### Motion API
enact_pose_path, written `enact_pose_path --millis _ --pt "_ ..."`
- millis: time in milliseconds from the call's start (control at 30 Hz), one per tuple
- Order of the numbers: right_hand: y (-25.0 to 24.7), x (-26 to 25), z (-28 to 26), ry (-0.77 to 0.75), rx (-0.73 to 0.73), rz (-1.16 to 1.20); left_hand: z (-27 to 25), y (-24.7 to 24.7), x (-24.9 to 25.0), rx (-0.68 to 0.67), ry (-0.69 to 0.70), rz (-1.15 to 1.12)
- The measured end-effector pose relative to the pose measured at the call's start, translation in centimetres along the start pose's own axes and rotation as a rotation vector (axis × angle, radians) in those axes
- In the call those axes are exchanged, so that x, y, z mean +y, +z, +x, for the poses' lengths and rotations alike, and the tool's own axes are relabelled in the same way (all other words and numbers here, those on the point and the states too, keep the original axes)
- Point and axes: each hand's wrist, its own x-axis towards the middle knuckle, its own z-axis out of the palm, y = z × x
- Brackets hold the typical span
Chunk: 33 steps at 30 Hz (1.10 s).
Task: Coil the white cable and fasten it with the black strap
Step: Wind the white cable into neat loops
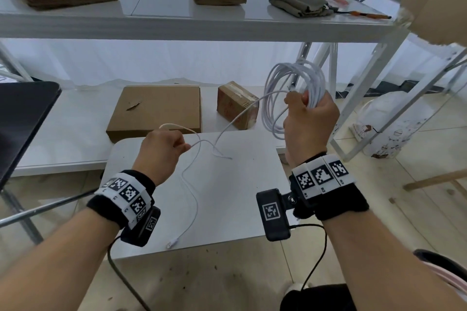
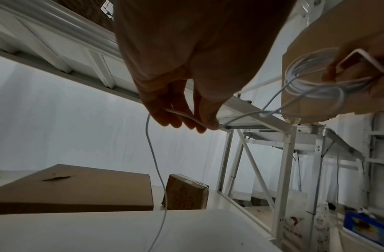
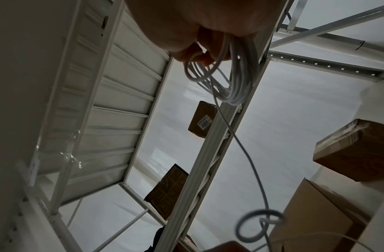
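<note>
The person's right hand [image 1: 309, 124] is gripping a bundle of loops of the thin white cable [image 1: 290, 88], fingers curled tight round it, raised above the small white rectangular table [image 1: 242, 184]. The left hand [image 1: 161, 149] is pinching the loose stretch between thumb and fingertips [image 2: 178, 117]. From there the tail is hanging down onto the tabletop, its plug end [image 1: 171, 243] lying near the front edge. Two brown cardboard boxes [image 1: 156, 111] are sitting on the low shelf behind.
</note>
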Motion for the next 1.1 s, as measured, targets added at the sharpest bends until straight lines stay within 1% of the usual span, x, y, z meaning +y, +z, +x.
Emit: enact_pose_path --millis 67,100,167,200,267,300,333,400,467,500,567,600,633,700,800,833,1000,1100 --pt "0.0 -0.5 0.3 -0.005 0.058 0.032 0.2 0.3 -0.6 0.003 -0.023 0.124" --pt "-0.1 -0.7 0.5 -0.002 0.082 0.050 0.1 0.5 -0.9 -0.016 -0.035 0.213" --pt "-0.2 -0.9 0.8 0.007 0.113 0.088 -0.1 0.6 -1.1 -0.103 -0.078 0.404" --pt "-0.3 -1.0 0.8 0.010 0.115 0.101 -0.2 0.6 -1.0 -0.155 -0.109 0.460" --pt "-0.3 -0.9 0.5 0.005 0.082 0.115 -0.3 0.7 -0.7 -0.250 -0.151 0.460" --pt "-0.2 -0.8 0.4 -0.005 0.050 0.113 -0.2 0.9 -0.7 -0.285 -0.144 0.403" --pt "-0.1 -0.6 0.2 -0.015 0.017 0.111 -0.1 1.2 -0.7 -0.307 -0.113 0.289" --pt "0.2 -0.4 -0.2 -0.041 -0.034 0.096 -0.3 1.4 0.2 -0.317 0.019 -0.029" --pt "0.7 -0.2 -0.6 -0.047 -0.070 0.086 -0.6 1.2 2.0 -0.320 0.153 -0.261" --pt "0.9 -0.1 -0.7 -0.042 -0.079 0.082 -0.8 1.0 2.9 -0.347 0.179 -0.354" --pt "1.1 0.0 -0.9 -0.033 -0.094 0.083 -1.2 0.6 4.4 -0.447 0.171 -0.513" --pt "1.2 0.0 -1.0 -0.031 -0.099 0.082 -1.4 0.6 4.9 -0.491 0.165 -0.552" --pt "1.2 0.0 -1.1 -0.031 -0.103 0.083 -1.6 0.7 5.2 -0.506 0.170 -0.553" --pt "1.1 -0.1 -1.1 -0.025 -0.102 0.089 -2.0 1.1 5.4 -0.464 0.174 -0.482" --pt "1.2 -0.2 -1.3 -0.017 -0.102 0.085 -2.6 1.5 5.8 -0.272 0.087 -0.374" --pt "1.3 -0.2 -1.4 -0.012 -0.107 0.093 -2.7 1.6 5.9 -0.227 0.059 -0.357" --pt "1.6 -0.5 -2.5 -0.004 -0.196 0.145 -2.6 2.3 6.0 -0.174 -0.042 -0.305" --pt "1.8 -0.7 -2.9 -0.010 -0.213 0.142 -2.5 2.4 6.1 -0.145 -0.054 -0.299"
